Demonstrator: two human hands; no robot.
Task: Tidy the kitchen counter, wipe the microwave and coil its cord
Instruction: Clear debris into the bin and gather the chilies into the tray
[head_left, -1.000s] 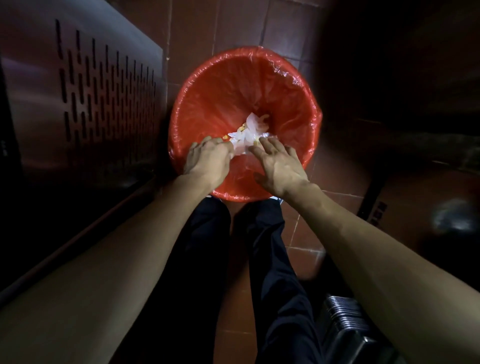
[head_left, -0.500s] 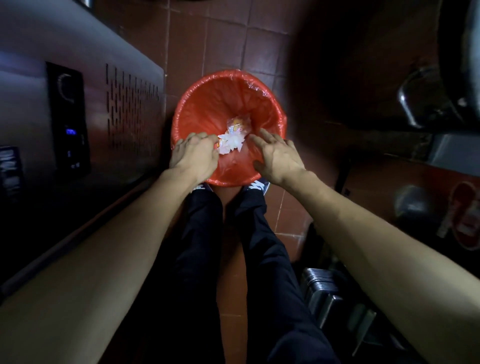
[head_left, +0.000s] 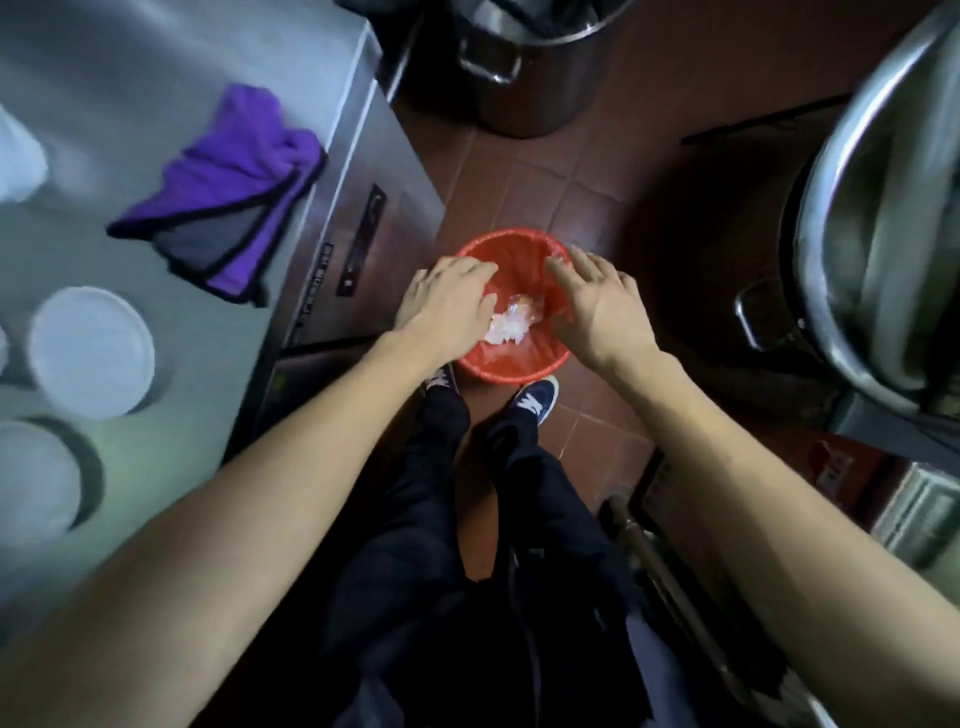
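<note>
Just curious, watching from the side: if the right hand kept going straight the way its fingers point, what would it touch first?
Probably the far rim of the red bin. The right hand hangs above it with fingers aimed up-left across the opening; depth is unclear, so it might pass over.

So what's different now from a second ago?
The left hand let go of the white wrapper, which now lies in the red bin. Both hands rose with fingers spread, the right hand too. The view pulled up, showing the counter with a purple cloth. The bin stayed put.
</note>
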